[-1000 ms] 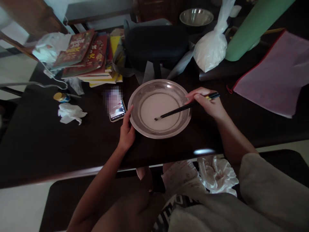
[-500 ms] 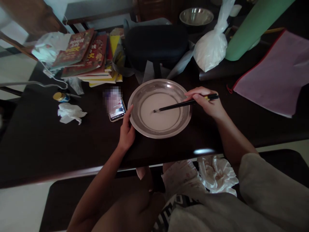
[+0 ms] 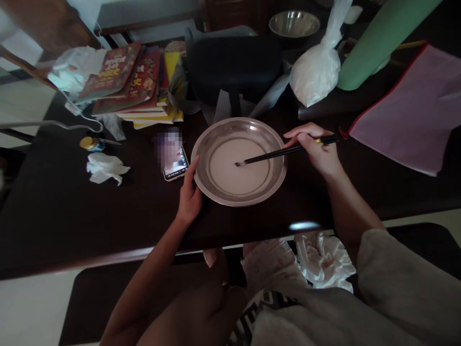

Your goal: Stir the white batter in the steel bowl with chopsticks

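Observation:
A round metal basin (image 3: 237, 200) holds a milky white liquid (image 3: 230, 181) and stands on the dark table in front of me. My left hand (image 3: 189, 197) grips the basin's left rim, thumb on the edge and the other fingers mostly hidden beneath the side. In my right hand (image 3: 319, 149), to the right of the basin, is a pair of black chopsticks (image 3: 273, 154) with gold bands, held close together. They slant over the right rim, and their whitish-coated tips are at the liquid near the middle of the basin.
A lit phone (image 3: 176, 166) lies left of the basin, beyond it a crumpled tissue (image 3: 107, 168) and a small jar (image 3: 91, 143). Behind are stacked books (image 3: 126, 91), a black case (image 3: 234, 62), a bag of white powder (image 3: 314, 77), a green cylinder (image 3: 367, 53) and a pink cloth (image 3: 410, 110).
My right hand has shifted slightly to the right, drawing the chopsticks with it, so their tips sit a little further right in the liquid. The left hand and basin stay put.

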`<state>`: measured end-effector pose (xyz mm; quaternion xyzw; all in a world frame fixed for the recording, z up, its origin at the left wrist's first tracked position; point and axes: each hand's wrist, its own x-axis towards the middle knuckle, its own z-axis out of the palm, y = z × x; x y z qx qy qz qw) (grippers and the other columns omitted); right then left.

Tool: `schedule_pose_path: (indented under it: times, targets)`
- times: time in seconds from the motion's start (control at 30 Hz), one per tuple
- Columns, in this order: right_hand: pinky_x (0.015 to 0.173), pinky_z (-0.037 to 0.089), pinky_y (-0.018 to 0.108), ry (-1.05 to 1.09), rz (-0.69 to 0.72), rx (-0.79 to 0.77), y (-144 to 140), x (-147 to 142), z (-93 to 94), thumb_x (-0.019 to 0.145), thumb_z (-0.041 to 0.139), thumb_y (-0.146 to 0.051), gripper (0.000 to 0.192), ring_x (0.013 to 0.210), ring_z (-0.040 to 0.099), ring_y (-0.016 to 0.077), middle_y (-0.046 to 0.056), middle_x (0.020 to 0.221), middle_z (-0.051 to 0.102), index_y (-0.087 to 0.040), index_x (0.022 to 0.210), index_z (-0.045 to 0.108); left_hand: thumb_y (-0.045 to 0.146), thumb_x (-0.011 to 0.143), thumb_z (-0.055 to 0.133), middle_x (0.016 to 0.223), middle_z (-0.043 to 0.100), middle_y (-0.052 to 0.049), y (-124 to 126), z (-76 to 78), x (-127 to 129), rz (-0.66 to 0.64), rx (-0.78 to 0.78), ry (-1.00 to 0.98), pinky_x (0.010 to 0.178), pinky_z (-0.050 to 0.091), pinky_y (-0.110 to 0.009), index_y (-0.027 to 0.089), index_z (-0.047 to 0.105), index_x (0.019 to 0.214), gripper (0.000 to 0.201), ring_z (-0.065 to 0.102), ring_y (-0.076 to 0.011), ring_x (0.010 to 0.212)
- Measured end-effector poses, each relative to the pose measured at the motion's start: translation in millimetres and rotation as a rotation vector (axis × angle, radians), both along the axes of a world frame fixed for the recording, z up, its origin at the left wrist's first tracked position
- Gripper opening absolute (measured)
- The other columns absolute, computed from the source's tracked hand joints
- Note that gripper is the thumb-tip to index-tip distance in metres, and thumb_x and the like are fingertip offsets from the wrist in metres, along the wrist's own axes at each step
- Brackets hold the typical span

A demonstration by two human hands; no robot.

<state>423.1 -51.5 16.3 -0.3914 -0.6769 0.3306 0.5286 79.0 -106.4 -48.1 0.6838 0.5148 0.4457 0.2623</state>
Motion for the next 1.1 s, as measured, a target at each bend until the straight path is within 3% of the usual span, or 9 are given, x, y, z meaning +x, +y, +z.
schedule_pose_path:
  times: [0.13,0.3,0.43,0.53,0.67,0.77,0.87,0.97,1.1]
  targets:
    - [0.064,0.056,0.032,0.047,0.030,-0.035,0.7,0.0,-2.4,0.093,0.063,-0.048,0.024,0.065,0.071,0.0154,-0.002,0.072,0.073,-0.030,0.095,0.079,0.041,0.100,0.054,0.155,0.052,-0.007,0.3,-0.6,-0.1,-0.004,-0.003,-0.006,0.125,0.031,-0.047,0.032,0.045,0.152,0.053,0.048,-0.0242,0.144]
    - [0.078,0.058,0.033,-0.094,0.076,0.001,-1.1,-3.8,0.5,0.094,0.063,-0.045,0.022,0.083,0.074,0.0174,0.001,0.084,0.078,-0.030,0.097,0.079,0.042,0.100,0.053,0.154,0.052,-0.007,0.6,-1.4,-0.9,-0.005,0.004,-0.002,0.126,0.031,-0.046,0.032,0.045,0.152,0.053,0.047,-0.0239,0.145]
    - [0.069,0.057,0.031,0.032,-0.013,-0.002,0.0,0.1,-1.0,0.095,0.062,-0.046,0.023,0.069,0.072,0.0145,-0.001,0.078,0.075,-0.031,0.094,0.079,0.043,0.100,0.053,0.154,0.052,-0.006,0.1,-0.4,-0.5,0.000,-0.002,0.005,0.125,0.031,-0.046,0.032,0.045,0.152,0.053,0.047,-0.0240,0.145]
    - [0.064,0.056,0.031,0.048,0.020,-0.071,0.4,0.2,-3.2,0.093,0.063,-0.050,0.025,0.065,0.071,0.0145,-0.001,0.074,0.073,-0.031,0.092,0.079,0.043,0.100,0.053,0.155,0.052,-0.007,-0.4,1.3,0.5,0.004,-0.015,0.007,0.125,0.032,-0.045,0.032,0.045,0.151,0.053,0.048,-0.0242,0.144]
    - [0.074,0.059,0.034,-0.069,0.092,-0.101,-0.3,-3.6,-0.8,0.091,0.064,-0.053,0.027,0.081,0.073,0.0184,0.000,0.083,0.078,-0.031,0.094,0.079,0.045,0.099,0.054,0.154,0.052,-0.007,-0.9,3.0,1.7,0.019,-0.032,-0.013,0.125,0.031,-0.046,0.031,0.047,0.150,0.053,0.046,-0.0253,0.146]
    - [0.079,0.059,0.036,-0.050,0.020,-0.049,0.3,-3.3,1.4,0.090,0.065,-0.053,0.026,0.082,0.073,0.0187,0.001,0.085,0.078,-0.031,0.091,0.079,0.045,0.099,0.054,0.157,0.049,-0.006,-1.1,3.2,1.8,0.019,-0.044,-0.015,0.126,0.031,-0.046,0.032,0.046,0.150,0.053,0.046,-0.0255,0.146]
    - [0.070,0.057,0.034,0.063,-0.035,-0.044,1.4,-0.9,-0.4,0.091,0.065,-0.052,0.026,0.069,0.072,0.0165,0.000,0.077,0.075,-0.030,0.090,0.079,0.044,0.099,0.054,0.158,0.047,-0.006,-0.9,2.7,1.3,0.005,-0.044,-0.012,0.126,0.031,-0.047,0.033,0.045,0.151,0.054,0.046,-0.0258,0.146]
    - [0.068,0.057,0.034,0.066,0.028,-0.071,1.4,-1.2,-3.1,0.092,0.064,-0.050,0.025,0.066,0.071,0.0161,-0.001,0.074,0.074,-0.030,0.092,0.079,0.046,0.099,0.054,0.157,0.049,-0.007,-0.4,2.0,0.9,-0.002,-0.028,-0.005,0.125,0.031,-0.047,0.033,0.045,0.151,0.054,0.046,-0.0258,0.145]
    - [0.079,0.059,0.037,-0.092,0.136,-0.054,0.7,-3.6,-0.7,0.092,0.065,-0.047,0.023,0.082,0.073,0.0188,0.001,0.085,0.078,-0.031,0.092,0.080,0.048,0.098,0.054,0.154,0.052,-0.008,-0.2,2.9,0.5,0.006,-0.020,0.004,0.125,0.032,-0.046,0.030,0.046,0.150,0.056,0.048,-0.0254,0.144]
